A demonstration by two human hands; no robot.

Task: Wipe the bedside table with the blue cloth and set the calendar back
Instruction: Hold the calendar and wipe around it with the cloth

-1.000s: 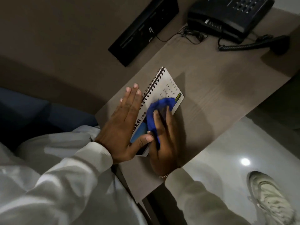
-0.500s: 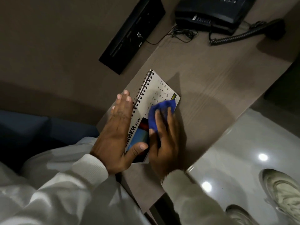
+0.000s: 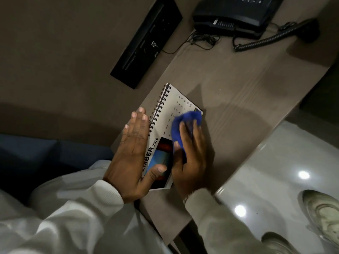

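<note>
Head-camera view looked down on a brown wood-grain bedside table (image 3: 238,92), where a white spiral-bound desk calendar (image 3: 177,105) lay flat near the wall-side edge. The left hand (image 3: 131,154) rested open and flat along the spiral binding, fingers straight and together, thumb pressed on the calendar's picture. The right hand (image 3: 190,158) curled its fingers around a bunched blue cloth (image 3: 185,121), pressing it onto the calendar page. A black desk telephone (image 3: 233,17) sat at the table's far end.
</note>
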